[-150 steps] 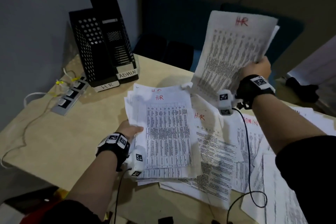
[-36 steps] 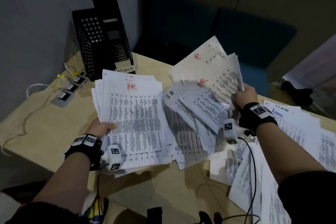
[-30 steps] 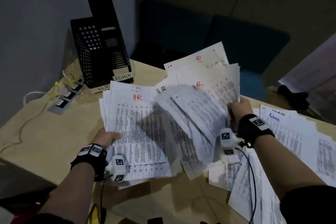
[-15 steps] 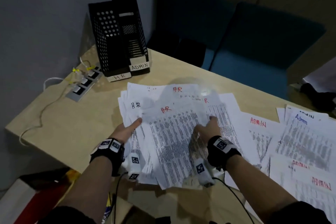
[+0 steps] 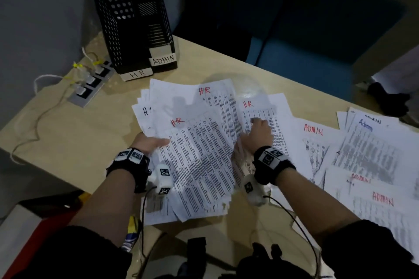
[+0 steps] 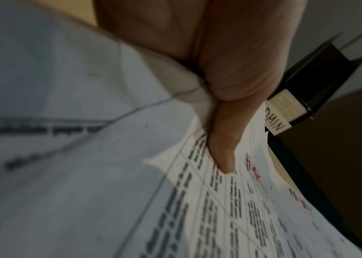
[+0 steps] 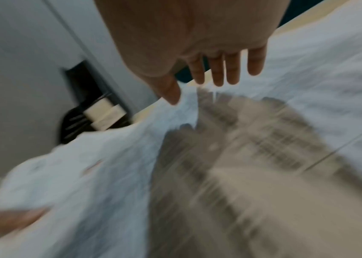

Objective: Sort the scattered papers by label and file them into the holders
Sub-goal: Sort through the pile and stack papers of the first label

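A fanned stack of HR papers (image 5: 199, 154) lies on the table in front of me. My left hand (image 5: 150, 144) grips its left edge, the thumb (image 6: 221, 153) pressed on the top sheet and the fingers hidden underneath. My right hand (image 5: 258, 132) lies on the right side of the stack with fingers (image 7: 218, 73) straight and spread, holding nothing. Two black mesh holders stand at the back left: the HR holder (image 5: 118, 20) and, right of it, the ADMIN holder (image 5: 156, 20). ADMIN papers (image 5: 317, 142) are spread over the right of the table.
A grey power strip (image 5: 90, 85) with a white cable (image 5: 40, 111) lies left of the holders by the wall. A blue chair (image 5: 317, 47) stands behind the table's far edge. A dark object (image 5: 387, 99) sits at the far right. Bare tabletop (image 5: 68, 138) shows left of the stack.
The right hand brought its raised HR sheets down onto the left hand's stack and let go; it now lies flat on them. The stack came down onto the table.
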